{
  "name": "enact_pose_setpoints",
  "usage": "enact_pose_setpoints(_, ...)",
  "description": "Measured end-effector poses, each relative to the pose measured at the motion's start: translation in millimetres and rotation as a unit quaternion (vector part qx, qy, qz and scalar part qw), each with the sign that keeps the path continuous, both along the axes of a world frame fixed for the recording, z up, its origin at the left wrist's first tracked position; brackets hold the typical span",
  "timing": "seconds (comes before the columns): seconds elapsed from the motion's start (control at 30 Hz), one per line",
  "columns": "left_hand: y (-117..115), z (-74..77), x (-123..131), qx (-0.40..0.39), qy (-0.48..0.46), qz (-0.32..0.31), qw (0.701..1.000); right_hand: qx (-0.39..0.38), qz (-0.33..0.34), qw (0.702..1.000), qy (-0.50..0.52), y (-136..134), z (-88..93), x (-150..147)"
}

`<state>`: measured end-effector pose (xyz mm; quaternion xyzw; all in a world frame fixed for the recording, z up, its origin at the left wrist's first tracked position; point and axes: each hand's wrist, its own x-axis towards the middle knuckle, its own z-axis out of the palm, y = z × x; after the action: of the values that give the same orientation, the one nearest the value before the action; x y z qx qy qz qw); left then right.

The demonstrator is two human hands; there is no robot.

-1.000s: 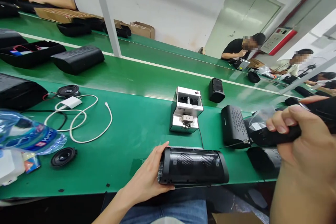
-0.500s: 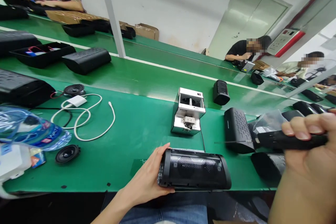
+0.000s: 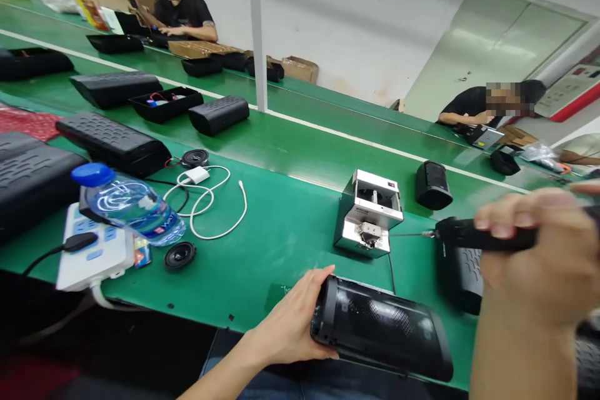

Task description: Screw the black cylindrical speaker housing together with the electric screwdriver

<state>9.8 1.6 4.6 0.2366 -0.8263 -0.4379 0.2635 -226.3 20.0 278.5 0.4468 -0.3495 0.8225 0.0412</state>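
Note:
My left hand (image 3: pixel 293 319) grips the left end of a black speaker (image 3: pixel 384 328) with a perforated front, at the table's near edge. On the right, my right hand (image 3: pixel 539 256) is wrapped round a black electric screwdriver (image 3: pixel 462 232), held almost level. Its thin bit points left, and the tip appears at the outlet of a white and black screw feeder (image 3: pixel 370 212); whether it touches, or carries a screw, I cannot tell. Behind the screwdriver stands another black speaker housing (image 3: pixel 459 278), partly covered by my hand.
Left on the green table (image 3: pixel 262 262) are a water bottle (image 3: pixel 135 206), a power strip (image 3: pixel 94 250), a white cable (image 3: pixel 244 206), a loose speaker driver (image 3: pixel 179 255) and black housings (image 3: pixel 115 140). A small black speaker (image 3: pixel 432 184) stands beyond the feeder. Co-workers sit across the table.
The view has swung left, so things appear farther right. My right hand has brought the screwdriver's bit leftward to the feeder. My left hand still holds the speaker, now tilted more.

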Motion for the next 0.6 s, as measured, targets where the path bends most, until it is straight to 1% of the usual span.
enact_pose_setpoints(0.07, -1.2, 0.2, -0.9, 0.004, 0.004, 0.003, 1.0, 0.029, 0.026, 0.997, 0.062, -5.5, -10.6, 7.1)
enact_pose_setpoints(0.1, -1.5, 0.4, -1.2, 0.008, 0.004, 0.004, 1.0, 0.044, 0.033, 0.996, 0.073, -10.7, -16.9, 9.6)
enact_pose_setpoints(0.17, -1.6, 0.9, -1.5, 0.014, 0.0, 0.001, 1.0, 0.071, 0.03, 0.995, 0.07, -22.3, -28.0, 12.7)
enact_pose_setpoints(0.23, -0.8, 1.6, -1.4, 0.015, -0.003, -0.004, 1.0, 0.092, 0.02, 0.993, 0.072, -31.7, -34.1, 13.5)
enact_pose_setpoints(0.37, 1.1, 3.0, -1.1, 0.018, 0.009, 0.003, 1.0, 0.114, 0.019, 0.991, 0.074, -40.9, -32.6, 12.0)
enact_pose_setpoints(0.47, -0.7, 4.1, -1.5, 0.017, 0.009, 0.013, 1.0, 0.114, 0.036, 0.99, 0.073, -44.9, -30.3, 9.7)
enact_pose_setpoints(0.6, -2.8, 5.7, -1.2, 0.013, 0.004, 0.014, 1.0, 0.113, 0.054, 0.991, 0.053, -48.8, -32.2, 7.4)
